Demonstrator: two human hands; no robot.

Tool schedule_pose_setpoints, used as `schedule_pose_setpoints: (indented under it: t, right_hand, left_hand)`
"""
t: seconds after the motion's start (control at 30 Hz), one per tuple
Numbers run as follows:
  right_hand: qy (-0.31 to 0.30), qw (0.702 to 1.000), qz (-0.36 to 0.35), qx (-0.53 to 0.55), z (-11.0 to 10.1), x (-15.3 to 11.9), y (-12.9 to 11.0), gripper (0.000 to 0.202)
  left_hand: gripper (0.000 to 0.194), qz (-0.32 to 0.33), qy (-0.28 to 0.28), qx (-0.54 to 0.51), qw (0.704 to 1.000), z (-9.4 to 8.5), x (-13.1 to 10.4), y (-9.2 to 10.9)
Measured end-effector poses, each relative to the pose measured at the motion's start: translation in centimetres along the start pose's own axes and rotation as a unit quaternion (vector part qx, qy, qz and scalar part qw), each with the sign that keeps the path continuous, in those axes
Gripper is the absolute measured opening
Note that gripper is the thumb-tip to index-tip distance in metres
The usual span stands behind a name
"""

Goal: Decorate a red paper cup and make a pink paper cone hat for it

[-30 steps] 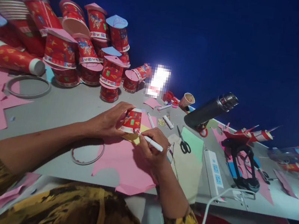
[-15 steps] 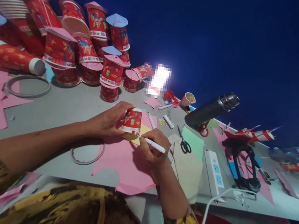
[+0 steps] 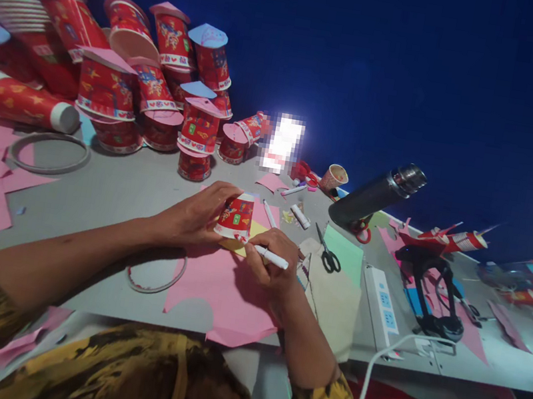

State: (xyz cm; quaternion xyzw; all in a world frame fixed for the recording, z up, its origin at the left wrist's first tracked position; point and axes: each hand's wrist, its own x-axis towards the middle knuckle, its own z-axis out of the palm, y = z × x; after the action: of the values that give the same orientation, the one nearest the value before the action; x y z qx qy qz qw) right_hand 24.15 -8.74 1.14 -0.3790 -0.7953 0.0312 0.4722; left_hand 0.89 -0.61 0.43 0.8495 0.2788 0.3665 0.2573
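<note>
My left hand [image 3: 196, 213] is closed around a red printed paper cup [image 3: 236, 215], which is upside down with its white rim at the bottom. Red marks show along that rim. In my right hand [image 3: 273, 259] is a white marker [image 3: 271, 256], its tip end close to the cup's rim; whether it touches I cannot tell. Beneath both hands lie pink paper [image 3: 231, 295] and a piece of yellow paper [image 3: 258, 232]. A second white marker [image 3: 270, 214] rests on the paper just behind my right hand.
Several decorated red cups [image 3: 199, 125] with paper cone tops are stacked at the back left. Black scissors [image 3: 329, 257], a dark thermos flask [image 3: 373, 196], a white power strip [image 3: 380, 305] and a black strap frame [image 3: 437, 301] lie to the right. Tape rings [image 3: 154, 289] sit to the left.
The marker in my right hand has shifted slightly left and its back end has tilted a little. My left hand and the cup have hardly moved.
</note>
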Motion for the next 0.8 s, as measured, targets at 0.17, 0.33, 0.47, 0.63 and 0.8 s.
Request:
schedule_pose_setpoints:
  t: [0.17, 0.33, 0.47, 0.63, 0.8]
  right_hand:
    - [-0.014, 1.000, 0.013, 0.010, 0.01, 0.03, -0.11, 0.017]
    - [0.026, 0.996, 0.066, 0.054, -0.16, 0.11, -0.35, 0.016]
    - [0.052, 0.994, 0.083, 0.048, -0.41, 0.18, -0.38, 0.017]
    - [0.059, 0.992, 0.097, 0.055, -0.39, 0.06, -0.15, 0.018]
    - [0.061, 0.993, 0.092, 0.052, -0.31, -0.05, 0.03, 0.019]
  left_hand:
    - [0.075, 0.010, -0.004, 0.005, 1.000, 0.15, -0.11, -0.01]
    - [0.074, 0.006, -0.008, 0.015, 1.000, 0.13, -0.13, -0.13]
    - [0.075, 0.004, -0.009, 0.011, 1.000, 0.00, -0.10, -0.04]
    - [0.073, 0.009, -0.003, 0.011, 1.000, -0.03, -0.10, -0.02]
    - [0.073, 0.011, -0.004, 0.010, 1.000, -0.01, -0.13, -0.13]
